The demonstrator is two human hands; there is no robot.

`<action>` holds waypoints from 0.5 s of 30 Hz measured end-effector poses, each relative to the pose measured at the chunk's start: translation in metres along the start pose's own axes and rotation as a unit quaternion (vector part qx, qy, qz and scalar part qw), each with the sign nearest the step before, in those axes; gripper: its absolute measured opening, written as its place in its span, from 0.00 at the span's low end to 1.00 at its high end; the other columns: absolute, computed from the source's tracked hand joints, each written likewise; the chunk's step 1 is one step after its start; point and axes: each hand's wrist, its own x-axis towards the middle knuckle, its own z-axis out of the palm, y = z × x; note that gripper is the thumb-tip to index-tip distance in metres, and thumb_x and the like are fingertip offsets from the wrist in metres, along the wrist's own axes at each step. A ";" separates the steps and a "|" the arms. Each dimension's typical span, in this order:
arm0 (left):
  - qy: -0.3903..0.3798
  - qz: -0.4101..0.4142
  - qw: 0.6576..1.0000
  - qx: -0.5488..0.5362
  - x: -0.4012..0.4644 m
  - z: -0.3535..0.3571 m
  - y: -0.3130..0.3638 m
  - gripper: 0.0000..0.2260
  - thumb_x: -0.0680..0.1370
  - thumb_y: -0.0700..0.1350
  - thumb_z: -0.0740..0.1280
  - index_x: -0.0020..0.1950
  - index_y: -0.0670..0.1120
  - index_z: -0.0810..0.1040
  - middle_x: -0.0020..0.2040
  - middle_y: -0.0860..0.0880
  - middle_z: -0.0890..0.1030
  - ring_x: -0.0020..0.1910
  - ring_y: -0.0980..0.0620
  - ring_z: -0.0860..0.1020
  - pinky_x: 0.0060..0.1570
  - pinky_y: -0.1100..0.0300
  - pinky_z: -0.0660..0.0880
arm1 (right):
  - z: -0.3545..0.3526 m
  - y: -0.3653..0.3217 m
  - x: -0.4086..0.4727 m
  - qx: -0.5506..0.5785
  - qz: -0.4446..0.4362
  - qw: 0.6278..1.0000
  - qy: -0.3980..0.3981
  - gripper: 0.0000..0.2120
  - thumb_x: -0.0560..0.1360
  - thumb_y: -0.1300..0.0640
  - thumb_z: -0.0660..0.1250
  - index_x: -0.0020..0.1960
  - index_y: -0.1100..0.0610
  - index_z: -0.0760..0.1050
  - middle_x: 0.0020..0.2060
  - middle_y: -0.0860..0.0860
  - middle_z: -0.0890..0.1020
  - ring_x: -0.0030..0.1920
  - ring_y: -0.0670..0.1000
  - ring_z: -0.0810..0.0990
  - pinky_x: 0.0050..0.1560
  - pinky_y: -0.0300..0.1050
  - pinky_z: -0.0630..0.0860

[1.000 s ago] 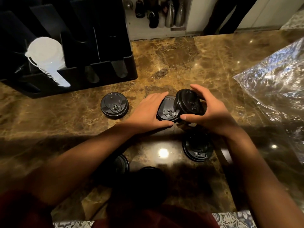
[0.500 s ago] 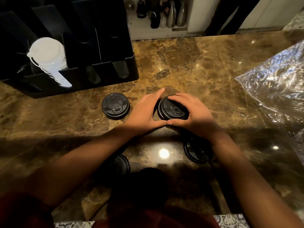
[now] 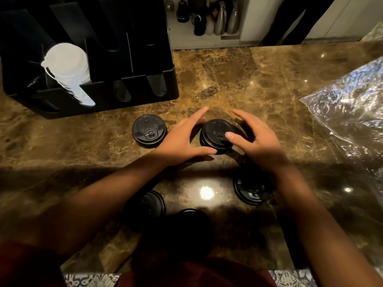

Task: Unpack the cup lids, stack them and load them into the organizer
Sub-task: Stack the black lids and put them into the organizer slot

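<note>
A short stack of black cup lids (image 3: 214,134) stands on the marble counter between my hands. My left hand (image 3: 182,139) cups its left side, thumb against the stack's front edge, fingers straight. My right hand (image 3: 255,139) hovers at its right side with the thumb pressing on the top lid. A single black lid (image 3: 148,130) lies to the left. More black lids lie nearer me: one (image 3: 251,190) under my right wrist, one (image 3: 153,205) by my left forearm, one (image 3: 192,216) in shadow. The black organizer (image 3: 132,96) at back left holds white lids (image 3: 68,69).
A crumpled clear plastic bag (image 3: 348,112) lies at the right edge of the counter. Behind the counter a low shelf holds metal bottles (image 3: 224,17). A person's dark legs (image 3: 290,19) stand at the back.
My right hand set its lid down onto the lid by my left hand, making one stack. The fingers of both hands have since spread away, leaving thumbs on it.
</note>
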 end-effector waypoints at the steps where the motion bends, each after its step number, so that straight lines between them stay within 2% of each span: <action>1: 0.004 -0.007 1.000 -0.015 0.000 0.001 -0.001 0.50 0.68 0.70 0.76 0.81 0.66 0.50 0.75 0.55 0.72 0.75 0.60 0.65 0.73 0.57 0.62 | -0.003 0.005 -0.002 -0.019 0.009 1.000 -0.012 0.39 0.71 0.30 0.69 0.79 0.43 0.67 0.71 0.38 0.73 0.71 0.40 0.69 0.72 0.42 0.65; 3: 0.009 -0.016 1.000 -0.020 0.000 0.002 -0.002 0.49 0.68 0.69 0.75 0.82 0.65 0.51 0.73 0.57 0.72 0.74 0.62 0.65 0.72 0.58 0.62 | -0.006 0.014 -0.003 -0.070 0.024 0.996 -0.043 0.48 0.66 0.25 0.69 0.81 0.45 0.64 0.76 0.44 0.71 0.75 0.42 0.65 0.74 0.41 0.60; 5: 0.013 -0.022 1.000 -0.006 0.000 0.005 -0.002 0.48 0.69 0.69 0.74 0.82 0.62 0.53 0.73 0.56 0.71 0.72 0.62 0.65 0.72 0.58 0.62 | -0.005 0.019 -0.001 -0.116 0.024 0.991 -0.063 0.54 0.63 0.22 0.67 0.81 0.49 0.64 0.79 0.49 0.69 0.81 0.49 0.61 0.78 0.46 0.57; 8: 0.018 -0.013 0.999 0.024 0.001 0.008 -0.001 0.44 0.71 0.69 0.72 0.83 0.57 0.59 0.76 0.51 0.70 0.76 0.55 0.64 0.75 0.52 0.63 | 0.002 0.017 0.001 -0.159 -0.001 0.984 -0.076 0.55 0.61 0.20 0.68 0.80 0.50 0.68 0.80 0.50 0.69 0.83 0.55 0.58 0.82 0.58 0.57; 10: 0.026 0.001 0.999 0.038 0.001 0.009 0.000 0.41 0.72 0.66 0.73 0.81 0.53 0.64 0.76 0.50 0.71 0.76 0.53 0.64 0.76 0.50 0.63 | 0.005 0.013 0.002 -0.154 -0.004 0.985 -0.074 0.53 0.63 0.22 0.72 0.79 0.51 0.70 0.79 0.50 0.70 0.83 0.57 0.59 0.81 0.60 0.58; 13: 0.032 0.007 0.999 0.033 0.001 0.008 0.000 0.40 0.73 0.62 0.76 0.80 0.50 0.67 0.75 0.50 0.72 0.75 0.53 0.65 0.76 0.52 0.62 | 0.006 0.009 0.004 -0.141 -0.004 0.988 -0.058 0.47 0.63 0.33 0.80 0.76 0.52 0.73 0.74 0.50 0.77 0.77 0.58 0.68 0.76 0.55 0.65; 15: 0.044 0.001 0.999 0.028 -0.001 0.009 0.001 0.40 0.72 0.60 0.77 0.80 0.50 0.66 0.75 0.50 0.73 0.75 0.52 0.67 0.73 0.57 0.62 | 0.008 0.006 0.005 -0.111 0.007 0.993 -0.042 0.44 0.63 0.41 0.84 0.75 0.51 0.74 0.68 0.48 0.81 0.69 0.55 0.74 0.64 0.44 0.69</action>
